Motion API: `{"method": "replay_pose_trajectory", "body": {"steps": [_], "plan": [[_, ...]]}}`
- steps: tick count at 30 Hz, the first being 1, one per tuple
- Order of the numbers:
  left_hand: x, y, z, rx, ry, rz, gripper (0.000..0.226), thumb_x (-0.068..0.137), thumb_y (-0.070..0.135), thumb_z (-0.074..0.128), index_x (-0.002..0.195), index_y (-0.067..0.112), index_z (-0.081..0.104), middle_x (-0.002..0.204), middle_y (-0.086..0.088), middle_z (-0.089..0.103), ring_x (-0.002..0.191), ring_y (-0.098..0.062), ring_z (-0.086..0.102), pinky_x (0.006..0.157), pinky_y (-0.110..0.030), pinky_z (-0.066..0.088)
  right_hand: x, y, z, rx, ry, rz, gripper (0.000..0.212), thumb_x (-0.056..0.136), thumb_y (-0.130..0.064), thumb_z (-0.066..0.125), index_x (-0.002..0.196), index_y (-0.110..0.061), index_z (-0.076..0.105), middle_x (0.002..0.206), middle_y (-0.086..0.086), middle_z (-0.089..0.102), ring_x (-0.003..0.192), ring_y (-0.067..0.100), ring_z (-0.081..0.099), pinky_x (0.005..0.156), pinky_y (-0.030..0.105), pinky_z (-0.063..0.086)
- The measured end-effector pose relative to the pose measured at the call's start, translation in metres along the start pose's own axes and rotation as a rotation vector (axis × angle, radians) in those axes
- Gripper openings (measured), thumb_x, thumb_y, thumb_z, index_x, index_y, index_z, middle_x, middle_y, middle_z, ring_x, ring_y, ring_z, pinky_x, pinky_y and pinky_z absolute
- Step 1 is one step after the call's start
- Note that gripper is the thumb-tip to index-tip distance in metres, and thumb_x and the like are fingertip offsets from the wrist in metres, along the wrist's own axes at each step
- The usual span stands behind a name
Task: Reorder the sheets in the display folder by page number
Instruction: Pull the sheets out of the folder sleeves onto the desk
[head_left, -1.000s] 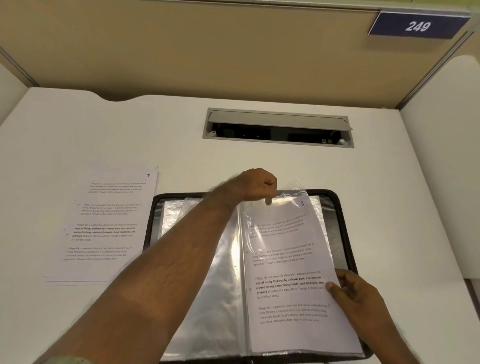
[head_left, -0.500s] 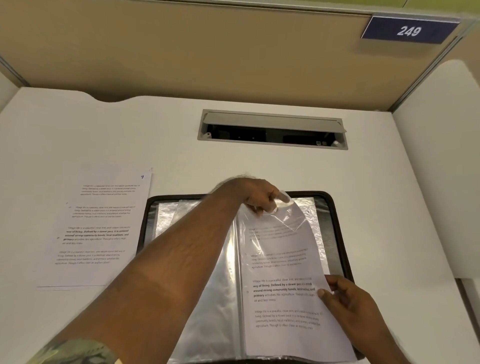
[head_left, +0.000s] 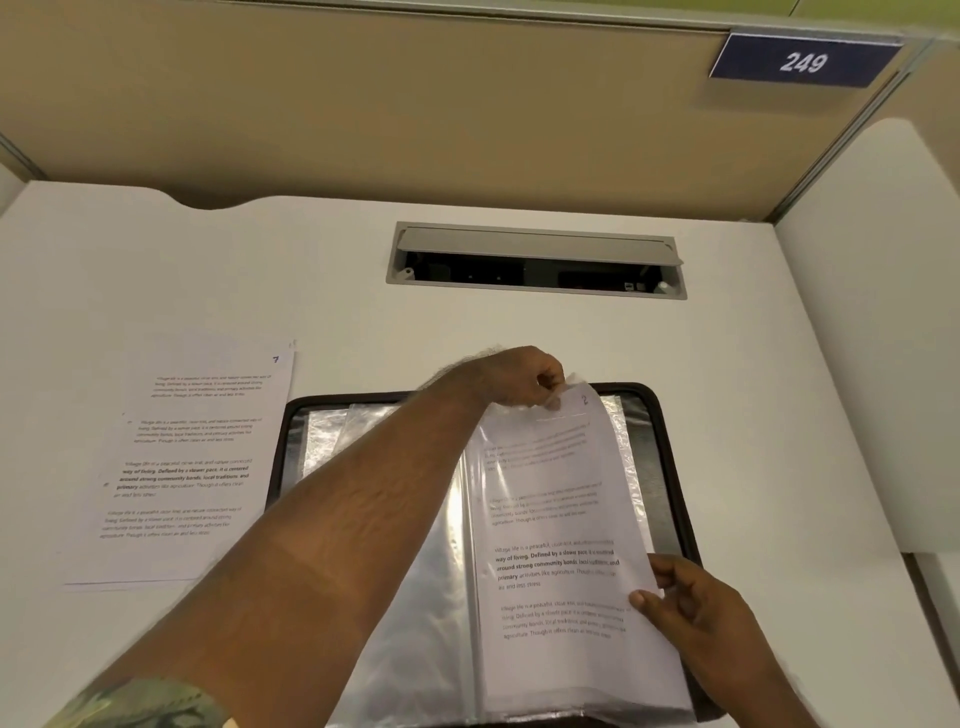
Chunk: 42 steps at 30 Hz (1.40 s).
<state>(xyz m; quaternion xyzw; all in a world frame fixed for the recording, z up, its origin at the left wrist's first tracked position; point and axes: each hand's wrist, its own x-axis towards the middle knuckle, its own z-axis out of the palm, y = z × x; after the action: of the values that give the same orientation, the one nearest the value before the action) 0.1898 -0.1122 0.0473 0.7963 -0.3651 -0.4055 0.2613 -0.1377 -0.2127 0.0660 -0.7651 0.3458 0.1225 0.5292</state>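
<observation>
1. A display folder lies open on a white counter, below the cable hatch.
2. The left hand, fingers curled, pinches the top edge of the plastic sleeve on the folder's right side.
3. The right hand grips the right edge of the sheet marked 2, thumb on top.
4. A loose sheet marked 7 rests left of the folder.
5. Done well, the step likely means holding the sleeve mouth wide and moving the sheet straight, without creasing.
</observation>
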Motion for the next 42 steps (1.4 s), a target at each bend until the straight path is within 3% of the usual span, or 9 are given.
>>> {"method": "replay_pose_trajectory", "body": {"steps": [4, 9, 18, 24, 27, 31, 35, 37, 42], "plan": [[-0.002, 0.002, -0.02, 0.025, 0.169, 0.038, 0.004, 0.094, 0.014, 0.064, 0.095, 0.013, 0.061, 0.097, -0.003, 0.061, 0.08, -0.015, 0.055, 0.064, -0.021, 0.042, 0.005, 0.006, -0.005, 0.019, 0.061, 0.017, 0.031, 0.08, -0.011, 0.078, 0.1, -0.031, 0.065, 0.084, -0.01, 0.075, 0.07, 0.009, 0.072, 0.063, 0.018, 0.054], [-0.002, 0.008, -0.047, 0.08, 0.434, -0.02, 0.004, 0.097, 0.023, 0.056, 0.093, 0.021, 0.056, 0.09, 0.002, 0.061, 0.081, -0.017, 0.056, 0.066, -0.03, 0.042, 0.013, 0.019, -0.007, 0.039, 0.108, 0.045, 0.033, 0.082, 0.001, 0.074, 0.102, -0.023, 0.067, 0.083, -0.006, 0.075, 0.075, 0.017, 0.073, 0.069, 0.029, 0.06], [-0.028, 0.03, -0.108, 0.16, 0.957, -0.067, 0.006, 0.094, 0.025, 0.05, 0.095, 0.023, 0.056, 0.093, 0.004, 0.065, 0.084, -0.021, 0.057, 0.069, -0.034, 0.043, 0.029, 0.034, -0.004, -0.14, 0.153, 0.086, 0.029, 0.085, -0.012, 0.073, 0.099, -0.035, 0.062, 0.076, -0.021, 0.071, 0.082, 0.008, 0.068, 0.076, 0.017, 0.047], [-0.08, 0.063, -0.14, 0.201, 1.183, 0.068, 0.006, 0.089, 0.026, 0.053, 0.091, 0.026, 0.059, 0.092, 0.01, 0.065, 0.086, -0.014, 0.058, 0.068, -0.034, 0.052, 0.043, 0.021, -0.009, -0.196, 0.317, 0.014, 0.046, 0.087, -0.024, 0.071, 0.13, -0.013, 0.057, 0.121, 0.002, 0.059, 0.087, 0.016, 0.062, 0.071, 0.025, 0.047], [-0.109, 0.087, -0.142, 0.258, 1.208, 0.128, 0.007, 0.091, 0.027, 0.055, 0.094, 0.027, 0.061, 0.093, 0.013, 0.064, 0.092, -0.014, 0.059, 0.071, -0.032, 0.053, 0.055, -0.007, -0.015, -0.084, 0.415, -0.123, 0.054, 0.085, -0.025, 0.072, 0.135, -0.019, 0.052, 0.131, 0.005, 0.052, 0.103, 0.02, 0.059, 0.068, 0.017, 0.045], [-0.141, 0.117, -0.135, 0.331, 1.136, 0.176, 0.006, 0.093, 0.029, 0.058, 0.097, 0.028, 0.061, 0.096, 0.015, 0.064, 0.092, -0.011, 0.058, 0.075, -0.032, 0.052, 0.067, -0.056, -0.018, -0.005, 0.399, -0.319, 0.074, 0.082, -0.028, 0.075, 0.135, -0.051, 0.029, 0.149, -0.004, 0.033, 0.128, 0.011, 0.043, 0.094, 0.034, 0.045], [-0.158, 0.135, -0.128, 0.33, 1.033, 0.183, 0.004, 0.094, 0.029, 0.061, 0.097, 0.031, 0.061, 0.096, 0.016, 0.064, 0.074, -0.002, 0.053, 0.068, -0.022, 0.043, 0.077, -0.105, -0.013, 0.0, 0.302, -0.441, 0.091, 0.08, -0.031, 0.076, 0.15, -0.041, 0.018, 0.151, -0.02, 0.025, 0.133, 0.002, 0.033, 0.101, 0.028, 0.037], [-0.164, 0.137, -0.127, 0.33, 0.98, 0.173, 0.005, 0.093, 0.03, 0.062, 0.095, 0.034, 0.061, 0.094, 0.017, 0.064, 0.071, 0.003, 0.052, 0.068, -0.022, 0.044, 0.081, -0.118, -0.006, 0.042, 0.255, -0.47, 0.079, 0.086, -0.028, 0.072, 0.148, -0.037, 0.025, 0.146, -0.018, 0.039, 0.124, -0.001, 0.046, 0.094, 0.021, 0.045], [-0.171, 0.116, -0.124, 0.217, 1.027, 0.188, 0.02, 0.09, 0.028, 0.066, 0.109, 0.032, 0.061, 0.105, 0.017, 0.06, 0.077, 0.006, 0.052, 0.075, -0.023, 0.051, 0.088, -0.117, 0.013, 0.138, 0.184, -0.445, 0.021, 0.095, -0.014, 0.061, 0.112, -0.026, 0.064, 0.096, -0.016, 0.072, 0.091, 0.006, 0.069, 0.074, 0.016, 0.054]]}}
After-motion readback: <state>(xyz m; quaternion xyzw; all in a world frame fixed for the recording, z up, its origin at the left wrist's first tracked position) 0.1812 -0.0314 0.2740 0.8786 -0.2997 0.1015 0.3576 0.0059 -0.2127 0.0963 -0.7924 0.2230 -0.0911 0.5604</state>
